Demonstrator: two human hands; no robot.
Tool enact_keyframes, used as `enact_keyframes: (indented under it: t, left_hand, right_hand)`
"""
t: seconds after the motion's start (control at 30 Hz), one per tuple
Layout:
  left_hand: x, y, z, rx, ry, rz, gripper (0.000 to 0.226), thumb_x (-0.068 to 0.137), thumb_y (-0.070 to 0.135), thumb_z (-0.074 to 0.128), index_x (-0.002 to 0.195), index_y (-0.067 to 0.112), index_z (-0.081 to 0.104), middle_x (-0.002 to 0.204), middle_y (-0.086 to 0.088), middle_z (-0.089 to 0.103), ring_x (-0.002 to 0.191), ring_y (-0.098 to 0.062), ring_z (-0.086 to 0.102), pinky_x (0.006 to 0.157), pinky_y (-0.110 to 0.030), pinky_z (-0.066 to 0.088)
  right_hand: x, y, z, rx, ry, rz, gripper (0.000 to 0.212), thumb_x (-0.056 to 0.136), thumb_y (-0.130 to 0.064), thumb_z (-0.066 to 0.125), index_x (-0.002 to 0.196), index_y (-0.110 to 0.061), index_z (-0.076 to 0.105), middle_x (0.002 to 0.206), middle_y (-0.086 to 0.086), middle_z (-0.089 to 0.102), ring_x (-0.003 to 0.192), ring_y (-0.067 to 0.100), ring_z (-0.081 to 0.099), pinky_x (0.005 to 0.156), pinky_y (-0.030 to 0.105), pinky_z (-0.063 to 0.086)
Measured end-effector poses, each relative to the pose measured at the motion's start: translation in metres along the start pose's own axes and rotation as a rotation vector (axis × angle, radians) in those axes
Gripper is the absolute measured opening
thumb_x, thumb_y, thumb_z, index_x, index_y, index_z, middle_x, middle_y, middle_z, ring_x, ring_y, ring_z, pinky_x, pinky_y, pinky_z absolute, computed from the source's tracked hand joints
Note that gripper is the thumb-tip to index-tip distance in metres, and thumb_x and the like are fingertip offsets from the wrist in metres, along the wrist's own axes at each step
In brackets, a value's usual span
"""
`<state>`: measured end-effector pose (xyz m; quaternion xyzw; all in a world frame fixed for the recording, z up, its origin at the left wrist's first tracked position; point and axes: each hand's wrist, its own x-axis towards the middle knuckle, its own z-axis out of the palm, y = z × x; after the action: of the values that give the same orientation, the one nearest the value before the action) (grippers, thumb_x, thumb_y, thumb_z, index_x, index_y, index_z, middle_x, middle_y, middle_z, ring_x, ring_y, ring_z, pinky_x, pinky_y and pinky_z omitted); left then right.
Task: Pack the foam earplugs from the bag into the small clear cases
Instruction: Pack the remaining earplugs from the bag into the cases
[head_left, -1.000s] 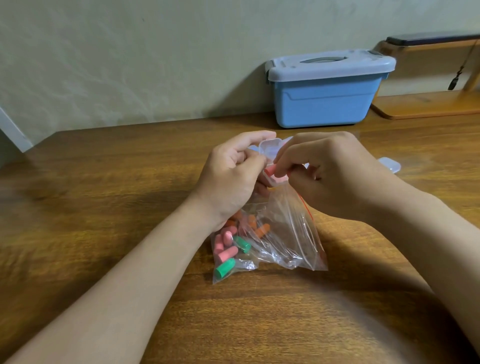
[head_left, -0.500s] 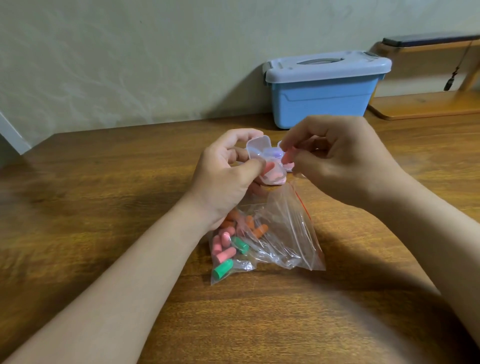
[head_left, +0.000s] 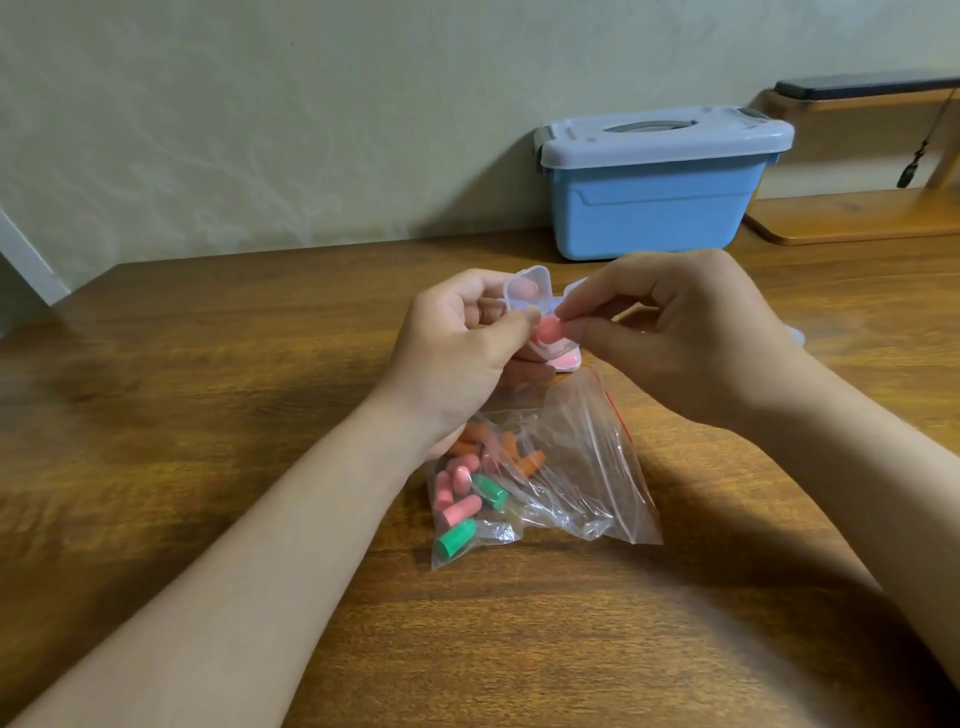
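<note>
My left hand grips a small clear case with its lid flipped up, held above the table. A pink earplug sits at the case's mouth, and my right hand pinches it with thumb and forefinger. Below my hands lies a clear zip bag with a red seal strip. It holds several pink, orange and green earplugs bunched in its lower left corner.
A blue storage box with a grey lid stands at the back against the wall. A wooden stand is at the far right. Another small clear case peeks out behind my right hand. The wooden table spans the view.
Both hands have lifted the case up and away from the bag's mouth. The right hand now pinches the pink earplug at the open case.
</note>
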<state>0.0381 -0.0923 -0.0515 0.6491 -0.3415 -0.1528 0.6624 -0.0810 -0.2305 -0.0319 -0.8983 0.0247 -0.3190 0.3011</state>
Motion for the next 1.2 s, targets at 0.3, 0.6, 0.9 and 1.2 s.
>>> enact_keyframes:
  t: [0.3, 0.6, 0.9, 1.2]
  left_hand:
    - [-0.0013, 0.0008, 0.0007, -0.008, 0.018, -0.025, 0.018, 0.094, 0.009, 0.067, 0.094, 0.025, 0.075, 0.100, -0.026, 0.069, 0.096, -0.037, 0.072, 0.085, -0.059, 0.059]
    - [-0.0003, 0.0032, 0.0001, -0.053, 0.009, -0.100, 0.018, 0.098, 0.009, 0.064, 0.111, 0.017, 0.073, 0.098, -0.008, 0.078, 0.091, -0.023, 0.076, 0.084, -0.050, 0.061]
    - [-0.0009, 0.0059, -0.0005, -0.096, -0.053, -0.138, 0.021, 0.099, 0.009, 0.059, 0.101, 0.022, 0.075, 0.081, -0.004, 0.076, 0.071, -0.013, 0.072, 0.069, -0.034, 0.060]
    - [-0.0014, 0.0014, -0.0037, 0.026, -0.161, -0.041, 0.030, 0.097, 0.001, 0.058, 0.119, 0.014, 0.073, 0.108, -0.011, 0.076, 0.098, -0.026, 0.074, 0.082, -0.045, 0.062]
  right_hand:
    - [0.0006, 0.0049, 0.0013, 0.042, -0.045, 0.043, 0.013, 0.085, -0.022, 0.075, 0.090, -0.034, 0.080, 0.091, -0.013, 0.069, 0.087, 0.005, 0.065, 0.069, 0.016, 0.050]
    - [-0.0001, 0.0004, -0.0028, 0.015, -0.067, 0.026, 0.025, 0.084, -0.017, 0.071, 0.106, -0.029, 0.073, 0.097, -0.010, 0.067, 0.087, 0.006, 0.065, 0.070, 0.026, 0.055]
    - [-0.0008, -0.0022, -0.0016, -0.049, -0.058, 0.004, 0.017, 0.082, -0.034, 0.069, 0.096, -0.026, 0.075, 0.098, -0.009, 0.063, 0.087, 0.007, 0.065, 0.072, 0.035, 0.058]
    - [0.0000, 0.0018, -0.0010, -0.123, 0.042, -0.010, 0.020, 0.084, -0.033, 0.070, 0.101, -0.025, 0.077, 0.097, -0.005, 0.065, 0.079, 0.007, 0.065, 0.071, 0.039, 0.058]
